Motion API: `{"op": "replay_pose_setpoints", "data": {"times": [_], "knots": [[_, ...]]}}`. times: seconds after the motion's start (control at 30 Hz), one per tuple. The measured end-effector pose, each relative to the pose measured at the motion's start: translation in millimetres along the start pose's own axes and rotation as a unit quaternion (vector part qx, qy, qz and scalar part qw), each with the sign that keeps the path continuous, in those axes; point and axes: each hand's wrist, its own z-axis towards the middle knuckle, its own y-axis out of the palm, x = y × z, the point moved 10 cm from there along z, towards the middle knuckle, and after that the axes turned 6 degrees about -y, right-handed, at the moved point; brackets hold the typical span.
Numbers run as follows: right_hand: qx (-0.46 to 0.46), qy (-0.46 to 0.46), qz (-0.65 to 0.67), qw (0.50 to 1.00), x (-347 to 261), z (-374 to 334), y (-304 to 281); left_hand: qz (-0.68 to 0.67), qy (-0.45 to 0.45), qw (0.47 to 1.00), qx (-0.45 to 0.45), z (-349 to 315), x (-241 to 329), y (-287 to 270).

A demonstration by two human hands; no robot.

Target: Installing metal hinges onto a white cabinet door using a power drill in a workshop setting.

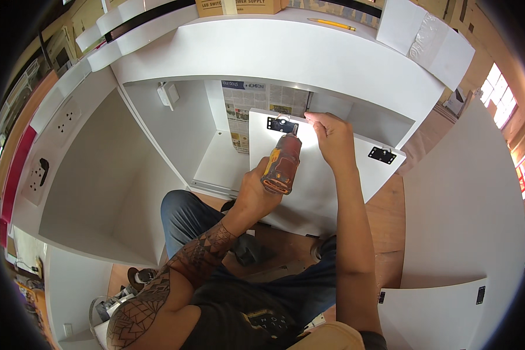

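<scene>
My left hand [255, 195] is closed round the handle of a red and yellow power driver [282, 163]. The driver's tip points at a black perforated plate [274, 125] near the top left corner of a white panel [315, 181], and its light shines there. From this view I cannot tell whether the bit touches a screw. My right hand [335, 140] is at the panel's top edge, right of the plate, with its fingers curled in a pinch. What they hold, if anything, is too small to make out. Another black plate [382, 154] sits at the panel's right corner.
Behind the panel opens a white cabinet [210, 166] with newspaper [256, 93] inside. A pencil [332, 24] and a cardboard box [239, 6] lie on its top. Sockets [66, 121] line the left side. Another white panel [434, 315] with black plates lies at lower right.
</scene>
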Motion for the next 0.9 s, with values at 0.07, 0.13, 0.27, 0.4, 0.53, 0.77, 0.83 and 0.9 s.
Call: {"op": "replay_pose_setpoints", "data": {"times": [0.07,0.13,0.27,0.4,0.53,0.77,0.83,0.9], "knots": [[0.001,-0.016,-0.019,1.000,-2,-1,0,-0.034,-0.008,0.999,-0.010,0,-6,4],[0.010,-0.025,-0.034,0.999,-6,-3,-3,-0.016,-0.007,1.000,-0.014,-1,-3,3],[0.156,-0.082,-0.040,0.984,-22,-23,-20,-0.084,0.051,0.995,0.019,-4,4,-3],[0.222,0.090,0.122,0.963,-3,-57,-5,-0.232,0.003,0.973,0.015,6,-40,15],[0.194,0.328,0.469,0.796,40,-80,52,-0.155,0.046,0.987,0.016,2,-24,10],[0.127,0.430,0.465,0.764,40,-75,82,-0.110,0.064,0.992,0.024,-4,-14,-2],[0.116,0.422,0.426,0.792,36,-75,85,-0.173,0.035,0.984,0.020,2,-41,8],[0.166,0.415,0.458,0.768,30,-76,87,-0.236,0.004,0.972,0.013,4,-46,9]]}}
